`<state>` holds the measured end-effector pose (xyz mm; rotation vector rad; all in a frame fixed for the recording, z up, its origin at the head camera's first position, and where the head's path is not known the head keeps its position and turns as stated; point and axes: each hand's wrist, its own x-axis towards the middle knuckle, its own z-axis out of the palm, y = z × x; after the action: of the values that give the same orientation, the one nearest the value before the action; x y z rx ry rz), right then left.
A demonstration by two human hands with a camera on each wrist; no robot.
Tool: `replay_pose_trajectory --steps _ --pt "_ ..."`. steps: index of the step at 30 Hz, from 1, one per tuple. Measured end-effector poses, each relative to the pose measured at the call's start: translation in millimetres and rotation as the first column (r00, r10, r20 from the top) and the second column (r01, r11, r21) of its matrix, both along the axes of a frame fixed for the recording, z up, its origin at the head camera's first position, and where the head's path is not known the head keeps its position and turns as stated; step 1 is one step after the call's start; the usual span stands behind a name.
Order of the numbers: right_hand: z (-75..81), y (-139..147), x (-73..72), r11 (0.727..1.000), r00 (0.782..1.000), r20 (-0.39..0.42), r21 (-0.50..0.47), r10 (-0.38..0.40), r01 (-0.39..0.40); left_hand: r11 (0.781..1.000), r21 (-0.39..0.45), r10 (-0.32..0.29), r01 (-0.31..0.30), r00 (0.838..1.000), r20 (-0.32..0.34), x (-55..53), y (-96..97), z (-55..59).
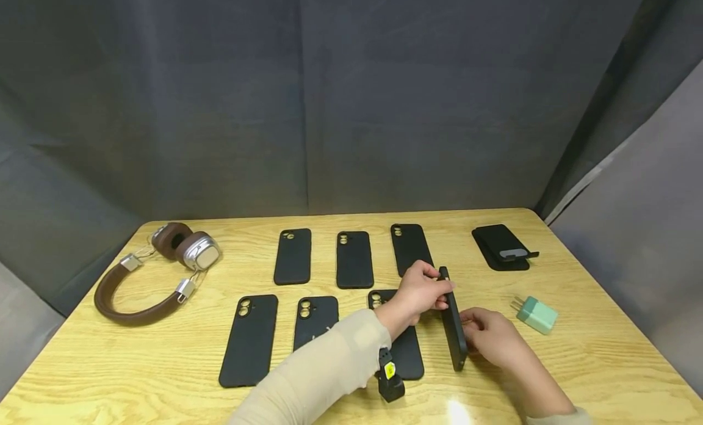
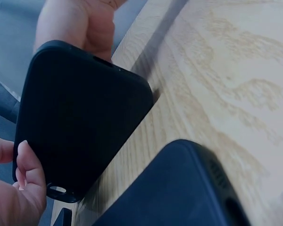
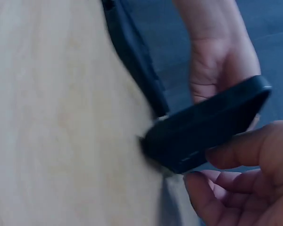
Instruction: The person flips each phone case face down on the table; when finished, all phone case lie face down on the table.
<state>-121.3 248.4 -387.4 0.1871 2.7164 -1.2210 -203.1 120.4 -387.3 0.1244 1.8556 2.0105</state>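
Note:
A black phone case [image 1: 453, 324] stands on its long edge near the right half of the table, seen nearly edge-on in the head view. At its far upper end my left hand [image 1: 418, 295] pinches it between thumb and fingers. The case's broad back [image 2: 80, 113] faces the left wrist view, with the camera cutout low beside the left fingers. My right hand [image 1: 492, 338] is on the case's right side, its curled thumb and fingers [image 3: 240, 150] gripping the lower edge. Under my left forearm lies another black case [image 1: 405, 352], partly covered.
Several more black phone cases [image 1: 249, 339] lie in two rows to the left. Brown headphones [image 1: 144, 318] rest at far left. A green plug charger [image 1: 538, 315] sits right of my right hand, with a black folding stand [image 1: 494, 242] behind it.

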Motion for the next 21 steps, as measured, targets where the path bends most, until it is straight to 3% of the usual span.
replay_pose_trajectory --steps 10,21 --pt "27.8 -3 13.7 0.994 0.998 -0.007 -0.089 -0.061 0.060 1.000 -0.007 0.015 -0.015 1.000 -0.010 1.6 -0.8 -1.3" --pt "31.0 -17 15.2 0.998 0.999 -0.020 -0.041 -0.044 0.043 1.000 -0.024 0.012 -0.013 1.000 -0.017 3.4 -1.1 -0.6"
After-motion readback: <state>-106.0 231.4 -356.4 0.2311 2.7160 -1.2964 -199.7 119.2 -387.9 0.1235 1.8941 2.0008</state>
